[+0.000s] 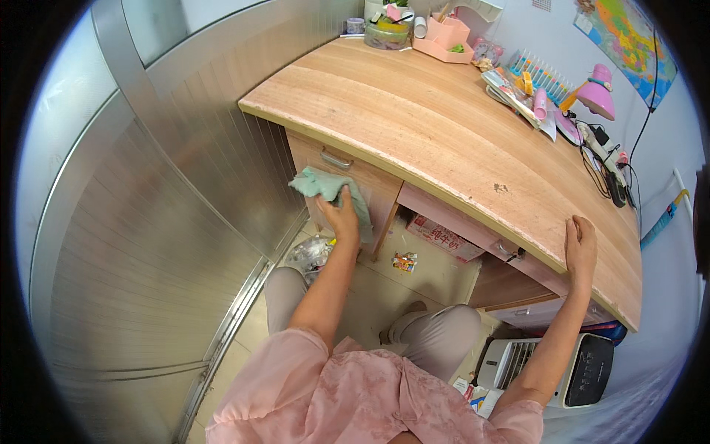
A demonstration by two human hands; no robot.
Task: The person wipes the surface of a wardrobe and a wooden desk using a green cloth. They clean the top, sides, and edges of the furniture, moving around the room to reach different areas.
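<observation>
My L hand (pixel 342 220) grips 1 green cloth (pixel 323 180) just under 1 drawer handle (pixel 336 159), below front edge nr L corner of desk (pixel 414 111). My R hand (pixel 582 248): fingers extended, on front edge nr R corner.

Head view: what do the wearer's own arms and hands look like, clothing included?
Both the left hand and right hand are ungloved, and the wrists show no watch or bracelet. The pink top has a mottled, darker pattern on its body and short, loose sleeves, leaving the forearms bare.
</observation>
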